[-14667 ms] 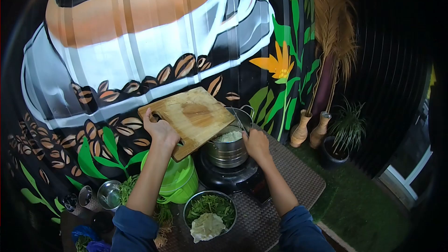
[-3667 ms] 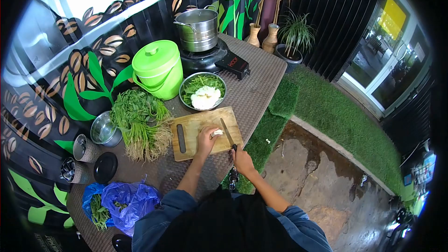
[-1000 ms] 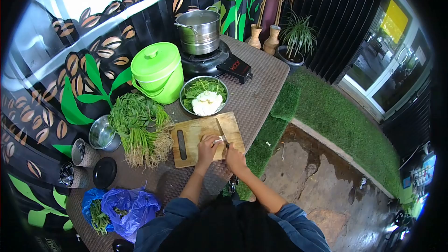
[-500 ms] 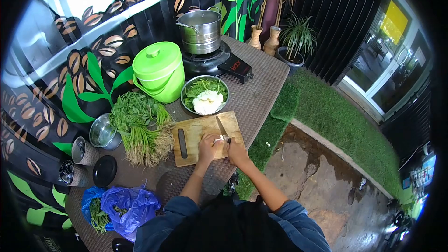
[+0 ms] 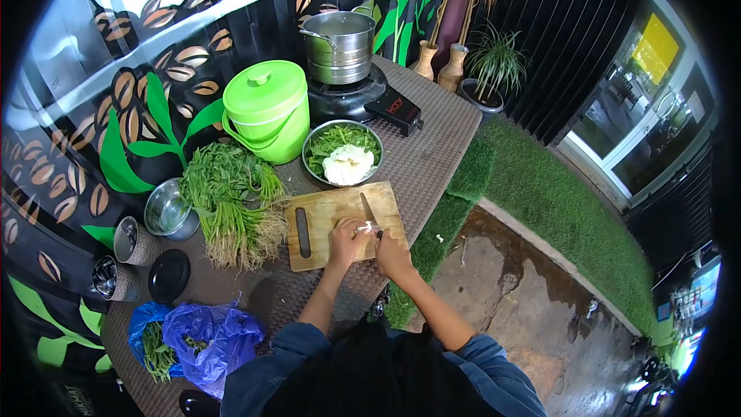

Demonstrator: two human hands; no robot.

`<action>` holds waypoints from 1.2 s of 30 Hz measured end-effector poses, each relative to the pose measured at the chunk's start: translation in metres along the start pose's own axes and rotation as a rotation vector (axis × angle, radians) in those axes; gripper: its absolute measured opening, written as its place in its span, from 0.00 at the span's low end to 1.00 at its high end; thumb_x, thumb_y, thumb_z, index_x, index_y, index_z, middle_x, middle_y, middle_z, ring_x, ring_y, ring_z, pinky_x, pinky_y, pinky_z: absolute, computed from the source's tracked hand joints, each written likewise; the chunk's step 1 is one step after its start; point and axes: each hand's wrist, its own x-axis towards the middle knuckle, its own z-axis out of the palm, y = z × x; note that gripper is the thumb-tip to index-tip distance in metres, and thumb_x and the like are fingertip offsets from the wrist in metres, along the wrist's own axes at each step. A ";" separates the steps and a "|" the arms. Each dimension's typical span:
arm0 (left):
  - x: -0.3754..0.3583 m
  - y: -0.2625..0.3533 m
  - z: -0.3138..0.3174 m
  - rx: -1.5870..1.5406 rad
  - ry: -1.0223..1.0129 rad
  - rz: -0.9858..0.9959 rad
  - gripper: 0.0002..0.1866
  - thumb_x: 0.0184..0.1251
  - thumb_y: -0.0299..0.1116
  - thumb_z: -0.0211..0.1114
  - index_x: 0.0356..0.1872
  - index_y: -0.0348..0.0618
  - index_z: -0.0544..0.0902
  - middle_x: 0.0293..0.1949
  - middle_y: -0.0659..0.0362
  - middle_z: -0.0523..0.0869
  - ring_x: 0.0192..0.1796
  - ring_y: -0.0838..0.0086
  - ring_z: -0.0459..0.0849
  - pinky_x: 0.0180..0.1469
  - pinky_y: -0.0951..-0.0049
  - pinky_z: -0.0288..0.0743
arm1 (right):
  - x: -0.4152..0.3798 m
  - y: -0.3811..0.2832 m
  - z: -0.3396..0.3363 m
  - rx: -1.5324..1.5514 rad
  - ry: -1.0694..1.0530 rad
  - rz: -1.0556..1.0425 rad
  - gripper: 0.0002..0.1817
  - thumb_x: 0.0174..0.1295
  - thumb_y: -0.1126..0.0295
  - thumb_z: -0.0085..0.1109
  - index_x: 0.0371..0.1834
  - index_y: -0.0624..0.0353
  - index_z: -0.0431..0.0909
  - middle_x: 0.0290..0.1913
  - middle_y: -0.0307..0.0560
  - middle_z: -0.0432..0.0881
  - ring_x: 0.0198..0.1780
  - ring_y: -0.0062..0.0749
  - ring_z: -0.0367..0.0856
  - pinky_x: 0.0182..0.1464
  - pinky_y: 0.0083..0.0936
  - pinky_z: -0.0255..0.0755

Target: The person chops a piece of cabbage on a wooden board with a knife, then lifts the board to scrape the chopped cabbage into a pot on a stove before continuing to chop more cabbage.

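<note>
Over the wooden cutting board (image 5: pixel 332 212), my right hand (image 5: pixel 394 255) is closed round the handle of a knife (image 5: pixel 367 206), its blade pointing away from me. My left hand (image 5: pixel 345 242) is closed in a pinch beside it, holding a small white piece (image 5: pixel 367 227) near the knife; its exact kind is too small to make out. Just beyond the board stands a metal bowl (image 5: pixel 306 164) holding cut greens (image 5: pixel 333 140) and a white mass (image 5: pixel 347 164). A large bunch of leafy greens with roots (image 5: pixel 235 205) lies left of the board.
A lidded green bucket (image 5: pixel 266 112) and a steel pot (image 5: pixel 338 48) on a black stove (image 5: pixel 340 99) stand at the back. Leftward are a metal bowl (image 5: pixel 171 212), cutlery holders (image 5: pixel 137 242) and a black lid (image 5: pixel 169 276). Blue plastic bags (image 5: pixel 220 347) lie near me.
The whole view has shifted slightly. Both hands stay over the board, with the knife and the white piece still held close together.
</note>
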 end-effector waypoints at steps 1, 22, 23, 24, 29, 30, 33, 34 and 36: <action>0.000 0.001 -0.001 0.003 -0.009 0.000 0.06 0.51 0.23 0.70 0.31 0.37 0.84 0.35 0.53 0.86 0.42 0.59 0.83 0.46 0.64 0.76 | -0.004 0.001 0.005 -0.010 0.029 -0.004 0.17 0.69 0.61 0.45 0.49 0.65 0.63 0.35 0.71 0.81 0.40 0.64 0.82 0.44 0.53 0.76; 0.003 0.005 -0.003 -0.008 -0.031 -0.022 0.07 0.50 0.23 0.71 0.32 0.38 0.85 0.36 0.53 0.86 0.43 0.59 0.83 0.46 0.64 0.75 | 0.015 -0.002 -0.001 0.063 -0.014 0.011 0.18 0.70 0.58 0.43 0.47 0.65 0.63 0.34 0.72 0.81 0.41 0.66 0.82 0.44 0.54 0.75; 0.003 0.003 -0.001 -0.001 -0.026 -0.021 0.07 0.50 0.23 0.71 0.32 0.38 0.85 0.36 0.53 0.86 0.43 0.60 0.83 0.46 0.65 0.75 | 0.013 -0.001 -0.005 0.062 -0.014 0.011 0.18 0.70 0.58 0.43 0.47 0.65 0.63 0.34 0.72 0.81 0.41 0.66 0.82 0.44 0.54 0.75; 0.003 0.004 -0.001 -0.002 -0.025 -0.023 0.07 0.50 0.23 0.71 0.32 0.38 0.85 0.36 0.53 0.86 0.43 0.60 0.83 0.46 0.65 0.75 | 0.010 0.000 -0.007 0.036 -0.001 -0.029 0.18 0.70 0.58 0.43 0.47 0.65 0.63 0.33 0.72 0.81 0.40 0.65 0.82 0.42 0.54 0.76; 0.004 0.003 -0.002 -0.019 -0.025 -0.039 0.06 0.51 0.24 0.71 0.31 0.38 0.85 0.35 0.54 0.87 0.43 0.61 0.83 0.46 0.66 0.76 | 0.002 0.002 0.030 0.032 0.061 0.028 0.17 0.70 0.58 0.43 0.44 0.65 0.63 0.31 0.70 0.81 0.36 0.65 0.83 0.37 0.50 0.78; 0.003 0.002 -0.002 -0.018 -0.026 -0.039 0.06 0.51 0.24 0.71 0.31 0.38 0.85 0.35 0.54 0.87 0.43 0.61 0.83 0.46 0.66 0.76 | 0.002 0.000 0.030 0.046 0.060 0.037 0.17 0.69 0.59 0.44 0.46 0.65 0.63 0.31 0.68 0.82 0.36 0.63 0.83 0.39 0.50 0.78; 0.001 0.003 -0.003 -0.029 -0.032 -0.045 0.06 0.51 0.26 0.72 0.30 0.38 0.85 0.35 0.54 0.87 0.42 0.61 0.83 0.46 0.65 0.76 | 0.014 0.000 0.018 0.045 0.047 0.020 0.17 0.69 0.60 0.45 0.46 0.65 0.63 0.31 0.68 0.82 0.36 0.63 0.83 0.39 0.50 0.78; 0.001 0.005 -0.004 -0.001 -0.046 -0.047 0.06 0.52 0.25 0.71 0.31 0.38 0.85 0.36 0.53 0.86 0.42 0.61 0.83 0.46 0.65 0.76 | 0.016 0.000 0.012 0.027 0.038 -0.002 0.16 0.69 0.60 0.45 0.44 0.65 0.62 0.32 0.70 0.81 0.37 0.65 0.83 0.38 0.50 0.78; 0.005 0.009 -0.003 0.021 -0.055 -0.045 0.05 0.53 0.24 0.69 0.32 0.38 0.85 0.36 0.53 0.86 0.42 0.60 0.83 0.46 0.65 0.76 | 0.013 0.002 0.002 0.009 0.040 -0.030 0.16 0.69 0.61 0.46 0.44 0.65 0.62 0.32 0.70 0.81 0.37 0.64 0.83 0.38 0.50 0.78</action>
